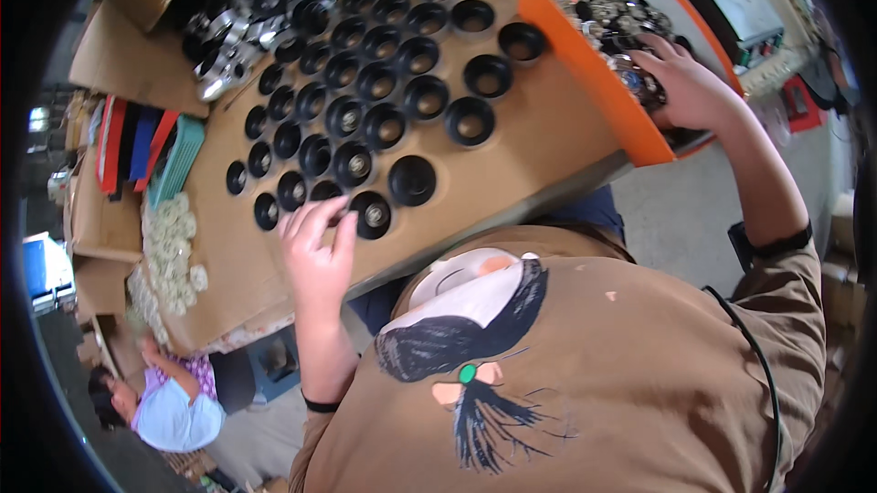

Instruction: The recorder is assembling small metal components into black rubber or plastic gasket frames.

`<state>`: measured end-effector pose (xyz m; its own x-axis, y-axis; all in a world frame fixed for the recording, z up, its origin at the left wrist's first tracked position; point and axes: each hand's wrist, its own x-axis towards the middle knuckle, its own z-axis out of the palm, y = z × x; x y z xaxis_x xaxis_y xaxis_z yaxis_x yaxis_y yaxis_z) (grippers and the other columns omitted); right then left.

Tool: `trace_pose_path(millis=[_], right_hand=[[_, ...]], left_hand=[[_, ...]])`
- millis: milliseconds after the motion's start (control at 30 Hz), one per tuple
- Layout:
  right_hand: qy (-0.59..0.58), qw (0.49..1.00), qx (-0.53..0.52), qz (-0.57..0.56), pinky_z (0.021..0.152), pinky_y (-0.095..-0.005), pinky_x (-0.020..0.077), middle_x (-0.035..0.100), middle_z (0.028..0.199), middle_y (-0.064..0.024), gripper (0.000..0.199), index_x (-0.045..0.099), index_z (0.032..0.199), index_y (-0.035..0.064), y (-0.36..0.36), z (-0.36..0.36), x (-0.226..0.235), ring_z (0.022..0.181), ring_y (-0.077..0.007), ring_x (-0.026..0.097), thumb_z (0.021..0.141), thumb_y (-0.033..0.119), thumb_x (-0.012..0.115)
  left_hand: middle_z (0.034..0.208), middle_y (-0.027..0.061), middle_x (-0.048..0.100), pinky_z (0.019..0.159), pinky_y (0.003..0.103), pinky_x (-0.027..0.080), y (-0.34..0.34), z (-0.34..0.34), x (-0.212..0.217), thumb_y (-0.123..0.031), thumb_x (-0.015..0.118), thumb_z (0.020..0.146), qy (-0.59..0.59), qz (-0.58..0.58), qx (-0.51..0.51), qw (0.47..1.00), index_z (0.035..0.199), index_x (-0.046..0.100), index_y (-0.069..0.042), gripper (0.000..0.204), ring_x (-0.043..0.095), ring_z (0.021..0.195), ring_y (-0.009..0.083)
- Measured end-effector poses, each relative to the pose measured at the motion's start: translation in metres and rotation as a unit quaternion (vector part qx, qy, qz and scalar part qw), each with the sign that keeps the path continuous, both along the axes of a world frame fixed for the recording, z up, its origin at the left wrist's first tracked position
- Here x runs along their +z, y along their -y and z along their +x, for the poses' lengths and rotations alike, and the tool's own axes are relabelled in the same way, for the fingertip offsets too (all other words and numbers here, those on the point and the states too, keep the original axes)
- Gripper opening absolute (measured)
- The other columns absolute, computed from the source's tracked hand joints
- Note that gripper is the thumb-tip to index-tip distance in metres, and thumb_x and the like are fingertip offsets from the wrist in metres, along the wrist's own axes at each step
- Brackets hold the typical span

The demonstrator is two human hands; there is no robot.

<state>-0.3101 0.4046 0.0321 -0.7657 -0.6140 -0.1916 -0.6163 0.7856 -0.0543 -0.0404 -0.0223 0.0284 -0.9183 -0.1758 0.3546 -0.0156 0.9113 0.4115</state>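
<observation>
Right across the middle lies a big sheet of brown cardboard (548, 127), and it covers the table like a flat top. Next in size is the orange box (585, 63) at about 2 o'clock, with its long side wall facing the cups, and it is full of little shiny metal pieces (598, 4). Up at 11 o'clock there is a messy heap of shiny silver and black parts (265, 9). Then come the black round cups (393, 82), set close together in slanted rows that run from 12 o'clock down toward 9 o'clock. Over at 9 o'clock sits a pile of small pale round bits (169, 251), just beside a green basket (178, 159). Down at 7 o'clock another person (169, 402) is bent low beside the table. The left hand (318, 251) is near the middle, a bit toward 7 o'clock, with its fingers half curled and its tips touching the nearest cup (373, 214), which has a small shiny piece inside. I cannot tell if it holds anything. The right hand (690, 86) is at 2 o'clock, reaching down into the orange box with fingers bent among the metal pieces, and I cannot tell if it grips 1.
</observation>
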Motion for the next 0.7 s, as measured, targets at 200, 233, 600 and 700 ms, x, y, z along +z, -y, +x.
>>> trace_pose_path(millis=[200,233,600,700], right_hand=[[0.024,0.999,-0.040,-0.020,0.103,-0.0462,0.0470,0.054,0.136,-0.0134,0.066,0.057,0.133,0.0078,0.003,-0.007,-0.001,0.123,-0.0402,0.054,0.070,0.008,0.076],[0.022,0.999,-0.038,-0.024,0.102,-0.0460,0.0474,0.054,0.136,-0.0134,0.064,0.058,0.132,0.0080,0.000,-0.007,-0.003,0.121,-0.0399,0.055,0.070,0.007,0.075],[-0.034,0.965,-0.105,-0.239,0.091,-0.0408,0.0500,0.065,0.103,-0.0178,0.037,0.066,0.116,0.0044,-0.015,-0.030,-0.016,0.099,-0.0330,0.064,0.079,0.008,0.067],[0.061,0.914,-0.226,-0.330,0.062,-0.0316,0.0518,0.067,0.091,-0.0085,0.028,0.065,0.115,0.0063,-0.006,-0.026,0.009,0.076,-0.0162,0.065,0.088,0.014,0.067]], left_hand=[[0.083,0.0071,0.070,0.082,0.037,0.045,-0.005,0.015,-0.003,-0.004,0.075,0.079,-0.016,0.005,0.012,1.000,0.098,0.073,-0.004,0.019,0.064,0.079,0.0242],[0.084,0.0072,0.069,0.082,0.037,0.045,-0.006,0.016,-0.004,-0.004,0.075,0.079,-0.019,0.007,0.010,1.000,0.098,0.073,-0.004,0.019,0.064,0.079,0.0242],[0.083,0.0081,0.069,0.081,0.037,0.046,-0.008,0.025,-0.002,-0.003,0.074,0.079,-0.043,0.011,-0.002,0.999,0.098,0.073,-0.003,0.019,0.063,0.079,0.0254],[0.083,0.0083,0.069,0.081,0.037,0.046,-0.013,0.020,0.003,-0.002,0.075,0.079,-0.055,0.002,-0.012,0.998,0.098,0.073,-0.003,0.019,0.063,0.079,0.0259]])
